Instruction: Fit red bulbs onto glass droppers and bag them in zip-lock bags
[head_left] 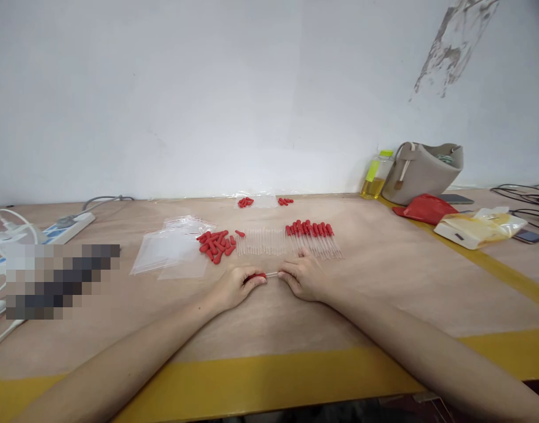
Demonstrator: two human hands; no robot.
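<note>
My left hand (238, 286) is closed on a red rubber bulb (261, 275). Out of that bulb a thin clear dropper tube (273, 274) runs to the right, its other end pinched by my right hand (305, 276). Just beyond my hands lies a row of bare clear tubes (261, 241). To its right is a row of droppers with red bulbs on top (311, 229), partly behind my right fingers. Left of the bare tubes, loose red bulbs (216, 245) are heaped, some resting on clear plastic bags (172, 247).
Small groups of red bulbs (245, 202) lie by the wall on clear plastic. At the right are a bottle of yellow liquid (373, 179), a grey bag (423, 173), a red pouch (425, 209) and a yellow-white packet (476, 228). A power strip (70, 229) with cables lies left.
</note>
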